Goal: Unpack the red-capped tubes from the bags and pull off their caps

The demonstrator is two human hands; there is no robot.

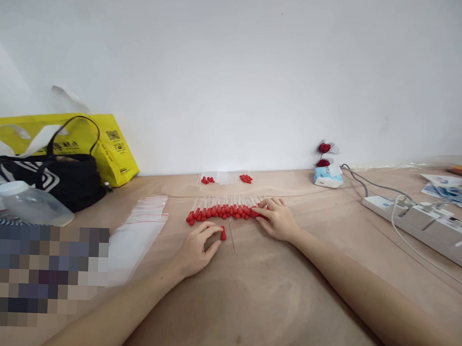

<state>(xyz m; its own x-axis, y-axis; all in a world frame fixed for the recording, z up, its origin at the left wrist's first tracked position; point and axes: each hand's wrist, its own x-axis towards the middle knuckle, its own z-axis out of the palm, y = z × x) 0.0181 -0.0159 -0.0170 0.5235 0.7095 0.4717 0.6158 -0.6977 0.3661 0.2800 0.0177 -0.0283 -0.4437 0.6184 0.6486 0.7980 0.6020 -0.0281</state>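
A row of glass droppers (225,210) with red rubber bulbs lies across the middle of the wooden table, tubes pointing toward the wall. My left hand (198,246) is in front of the row, thumb and fingertips curved round a loose red rubber bulb (223,234). Just right of that bulb, a bare glass tube (233,237) rests on the wood. At the row's right end, my right hand (278,218) has its thumb and index finger on a dropper's red bulb (254,212); its other fingers partly cover the tubes there.
Clear zip bags (141,230) lie left of my left hand. More bagged red-bulb droppers (225,178) are near the wall. Left stand a yellow bag (120,154), a black bag (79,183) and a plastic bottle (33,204). Right are a tissue pack (328,177) and a power strip (381,204) with cables.
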